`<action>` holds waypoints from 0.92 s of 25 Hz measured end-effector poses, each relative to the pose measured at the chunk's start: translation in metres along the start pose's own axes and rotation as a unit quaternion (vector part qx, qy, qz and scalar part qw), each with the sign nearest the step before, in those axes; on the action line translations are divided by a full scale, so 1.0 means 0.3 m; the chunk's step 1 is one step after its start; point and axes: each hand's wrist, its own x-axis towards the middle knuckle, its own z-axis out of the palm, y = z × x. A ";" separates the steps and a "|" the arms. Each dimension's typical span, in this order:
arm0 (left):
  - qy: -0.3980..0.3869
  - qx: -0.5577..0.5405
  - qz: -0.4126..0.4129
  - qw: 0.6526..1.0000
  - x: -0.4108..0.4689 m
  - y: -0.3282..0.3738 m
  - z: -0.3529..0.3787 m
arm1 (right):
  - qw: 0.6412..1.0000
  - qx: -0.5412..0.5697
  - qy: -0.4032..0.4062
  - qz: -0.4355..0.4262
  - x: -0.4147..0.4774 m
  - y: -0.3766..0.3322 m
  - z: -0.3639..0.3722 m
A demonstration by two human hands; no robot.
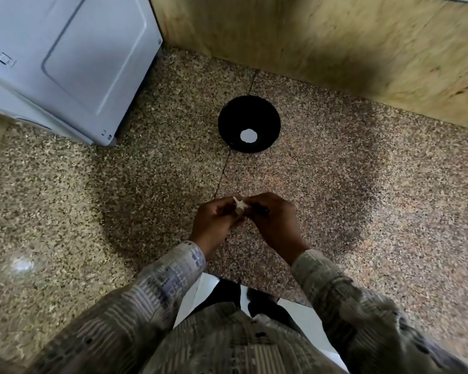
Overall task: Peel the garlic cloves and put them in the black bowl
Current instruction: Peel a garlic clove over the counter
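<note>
Here, fingers point(225, 205) of left hand point(216, 223) and right hand point(276, 222) pinch one garlic clove point(239, 207) — black bowl point(234, 117) beyond.

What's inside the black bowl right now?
Inside the black bowl only a round white patch shows near its bottom. Whether that is glare or something lying there cannot be told. The near inner wall is mostly hidden behind the rim.

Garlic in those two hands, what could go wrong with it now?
1. The left hand and right hand pinch the garlic over the speckled counter, well short of the black bowl. A slipped clove would probably land on the counter, not in the bowl.
2. Loose white skin could drop there too and may be hard to spot among the speckles.
</note>
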 end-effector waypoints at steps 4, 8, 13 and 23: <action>-0.021 0.008 0.010 1.000 -0.011 0.002 0.002 | 0.992 -0.062 0.012 -0.110 -0.010 0.007 -0.005; -0.004 0.063 0.037 0.997 -0.026 0.000 0.015 | 0.996 -0.039 0.042 -0.068 -0.029 -0.009 0.004; 0.018 0.155 0.087 0.984 -0.036 -0.004 0.014 | 0.979 0.137 0.068 0.133 -0.038 -0.034 0.036; 0.134 0.344 0.139 0.919 0.057 0.015 -0.077 | 0.821 0.462 0.039 0.333 -0.036 0.004 0.032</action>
